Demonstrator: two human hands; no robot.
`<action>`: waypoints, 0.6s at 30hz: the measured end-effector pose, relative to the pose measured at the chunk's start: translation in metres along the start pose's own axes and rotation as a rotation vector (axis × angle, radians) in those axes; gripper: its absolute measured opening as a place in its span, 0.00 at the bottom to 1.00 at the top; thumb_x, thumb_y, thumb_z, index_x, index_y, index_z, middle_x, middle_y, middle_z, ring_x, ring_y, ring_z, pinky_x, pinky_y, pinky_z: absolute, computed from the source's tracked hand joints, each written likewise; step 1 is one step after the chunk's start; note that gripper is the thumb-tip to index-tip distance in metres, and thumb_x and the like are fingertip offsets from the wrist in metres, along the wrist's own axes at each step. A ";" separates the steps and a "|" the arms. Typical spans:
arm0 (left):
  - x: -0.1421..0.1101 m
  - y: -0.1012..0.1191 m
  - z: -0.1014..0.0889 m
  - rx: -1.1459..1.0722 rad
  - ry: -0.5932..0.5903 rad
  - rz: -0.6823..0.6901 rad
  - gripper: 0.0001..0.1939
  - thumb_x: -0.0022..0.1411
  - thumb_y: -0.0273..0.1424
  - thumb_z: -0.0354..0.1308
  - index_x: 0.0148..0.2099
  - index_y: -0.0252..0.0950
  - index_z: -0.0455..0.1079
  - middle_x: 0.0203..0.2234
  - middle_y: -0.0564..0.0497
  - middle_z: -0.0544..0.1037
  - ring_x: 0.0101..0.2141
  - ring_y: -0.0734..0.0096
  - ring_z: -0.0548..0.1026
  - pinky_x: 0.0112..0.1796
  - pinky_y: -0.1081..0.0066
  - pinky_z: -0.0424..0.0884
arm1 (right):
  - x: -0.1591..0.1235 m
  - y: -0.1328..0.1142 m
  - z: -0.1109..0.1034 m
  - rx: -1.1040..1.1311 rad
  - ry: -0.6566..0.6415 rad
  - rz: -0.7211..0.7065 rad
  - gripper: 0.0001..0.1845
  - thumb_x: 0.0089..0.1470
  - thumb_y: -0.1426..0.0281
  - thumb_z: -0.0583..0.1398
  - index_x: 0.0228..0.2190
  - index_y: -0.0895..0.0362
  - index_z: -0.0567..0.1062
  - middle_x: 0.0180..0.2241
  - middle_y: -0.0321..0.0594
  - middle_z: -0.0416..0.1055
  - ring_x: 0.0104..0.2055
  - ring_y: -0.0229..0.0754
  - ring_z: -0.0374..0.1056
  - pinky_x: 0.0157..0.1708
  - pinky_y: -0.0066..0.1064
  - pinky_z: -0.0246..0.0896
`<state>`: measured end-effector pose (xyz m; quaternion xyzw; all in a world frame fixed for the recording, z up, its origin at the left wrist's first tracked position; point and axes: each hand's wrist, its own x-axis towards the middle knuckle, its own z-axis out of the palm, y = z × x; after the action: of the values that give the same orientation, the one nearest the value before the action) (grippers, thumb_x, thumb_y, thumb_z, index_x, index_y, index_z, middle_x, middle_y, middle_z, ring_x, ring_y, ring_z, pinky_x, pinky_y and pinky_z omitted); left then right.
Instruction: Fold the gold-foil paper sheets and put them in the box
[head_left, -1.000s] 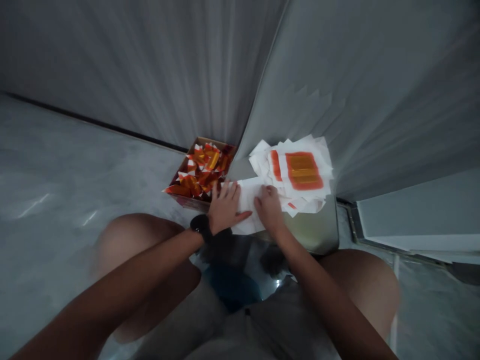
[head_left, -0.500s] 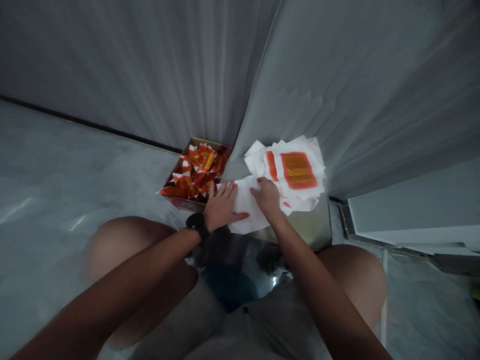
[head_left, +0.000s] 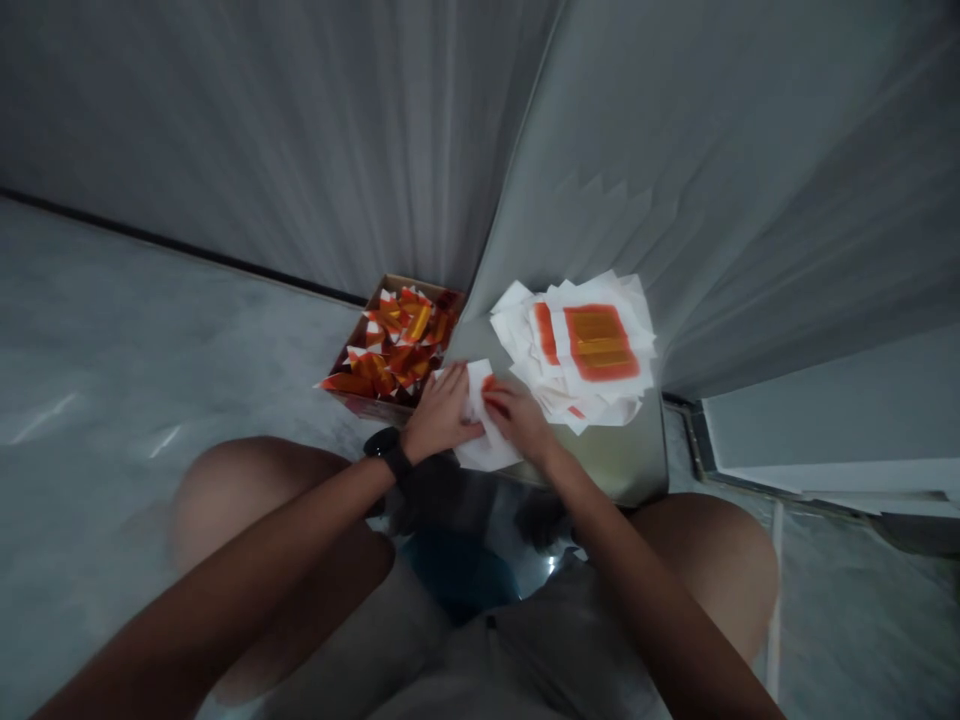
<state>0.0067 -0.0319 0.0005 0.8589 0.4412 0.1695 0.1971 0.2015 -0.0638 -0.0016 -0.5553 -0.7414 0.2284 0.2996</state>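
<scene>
Box [head_left: 375, 408] beside left hand [head_left: 441, 418] holds orange papers [head_left: 417, 322].

Sheet [head_left: 489, 452]: one, white, partly folded, a touch of orange at the right fingertips. Left hand [head_left: 441, 412]: laid flat on the sheet, fingers extended; black watch [head_left: 389, 453] at the wrist. Right hand [head_left: 519, 414]: thumb and fingers pinched together at the sheet's edge. Pile [head_left: 581, 350]: white papers, unevenly fanned, the top one bearing an orange-and-gold square; on a stand [head_left: 619, 455], right of the sheet. Box [head_left: 369, 405]: open, left of the stand, holding orange-and-gold papers [head_left: 401, 330] with white tips. Floor [head_left: 112, 340]: grey.
</scene>
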 end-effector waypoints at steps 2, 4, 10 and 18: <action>0.000 0.001 -0.006 -0.014 0.109 -0.018 0.44 0.60 0.33 0.60 0.74 0.28 0.49 0.69 0.33 0.60 0.70 0.42 0.55 0.68 0.43 0.51 | -0.003 0.008 0.007 -0.019 0.040 -0.002 0.12 0.61 0.71 0.60 0.45 0.55 0.81 0.49 0.47 0.76 0.52 0.46 0.72 0.57 0.40 0.66; -0.003 0.006 -0.010 -0.004 0.182 0.026 0.39 0.63 0.29 0.55 0.74 0.31 0.52 0.68 0.36 0.63 0.69 0.45 0.56 0.69 0.45 0.50 | -0.004 0.011 0.010 -0.033 0.071 0.011 0.16 0.59 0.71 0.61 0.48 0.55 0.79 0.51 0.48 0.75 0.54 0.47 0.71 0.58 0.42 0.66; -0.012 0.020 0.007 0.032 0.052 0.132 0.32 0.71 0.36 0.49 0.72 0.28 0.57 0.69 0.35 0.62 0.69 0.50 0.59 0.69 0.51 0.54 | 0.018 0.001 0.008 -0.041 0.157 0.265 0.19 0.57 0.69 0.61 0.51 0.58 0.77 0.46 0.50 0.76 0.50 0.49 0.72 0.54 0.44 0.67; -0.003 0.008 0.012 -0.055 0.039 0.096 0.40 0.67 0.46 0.57 0.72 0.28 0.57 0.69 0.34 0.60 0.70 0.46 0.57 0.69 0.49 0.51 | 0.065 -0.006 0.001 0.018 0.094 0.537 0.11 0.56 0.63 0.65 0.38 0.57 0.78 0.35 0.43 0.80 0.39 0.45 0.75 0.44 0.37 0.69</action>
<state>0.0169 -0.0408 -0.0065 0.8698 0.3985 0.2074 0.2039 0.1838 -0.0035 0.0141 -0.7393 -0.5509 0.2801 0.2675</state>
